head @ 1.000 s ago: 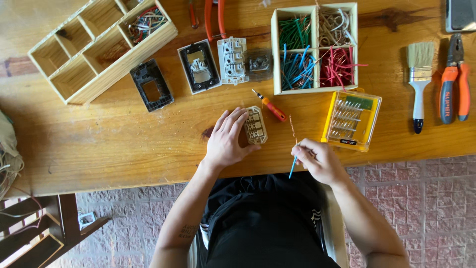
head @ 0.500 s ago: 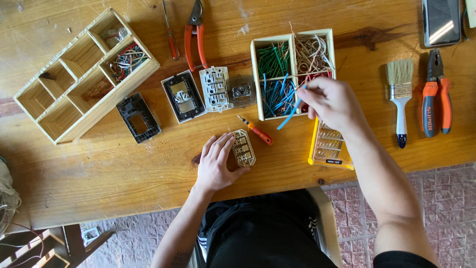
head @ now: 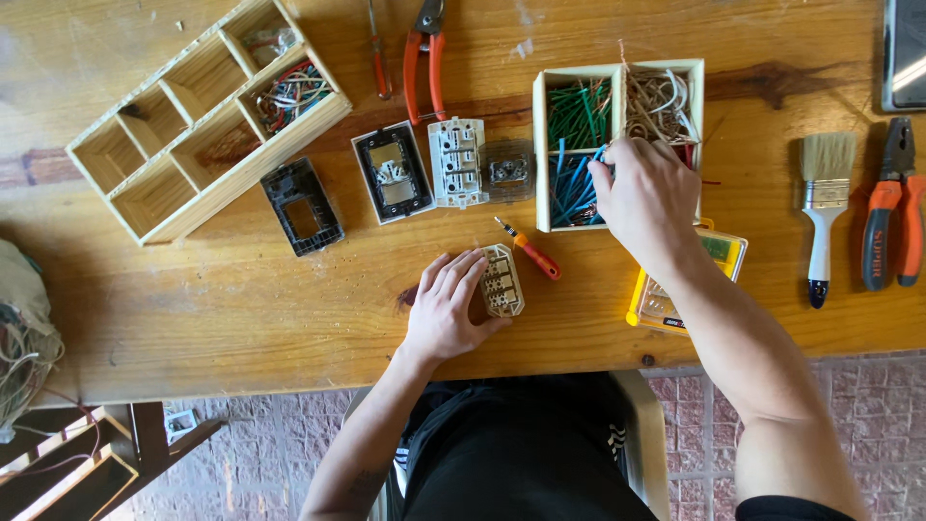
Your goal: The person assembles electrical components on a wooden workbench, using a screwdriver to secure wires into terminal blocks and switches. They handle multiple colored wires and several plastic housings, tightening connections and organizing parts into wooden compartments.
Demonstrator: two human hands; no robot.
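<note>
My left hand [head: 444, 309] rests flat on the wooden table [head: 241, 299], its fingertips on a small beige socket module [head: 503, 282]. My right hand [head: 646, 198] reaches into a wooden wire box [head: 540, 145]. Its fingers are pinched on a blue wire [head: 600, 154] above the compartment of blue wires [head: 574, 193]. Green wires [head: 579, 111] fill the compartment behind, and pale wires [head: 661, 101] the one beside it. A small orange screwdriver [head: 531, 253] lies just right of the module. My right forearm partly covers a yellow case [head: 721, 251].
A divided wooden tray [head: 193, 116] sits at the back left. A black frame [head: 302, 205], a switch plate [head: 391, 174], a white socket block [head: 456, 161] and a clear module [head: 508, 171] lie mid-table. Red pliers [head: 424, 58], a paintbrush [head: 825, 193] and orange pliers [head: 892, 222] lie nearby.
My right hand has carried a blue wire from the table's front edge up to the wire box and into its blue compartment. My left hand has stayed on the socket module.
</note>
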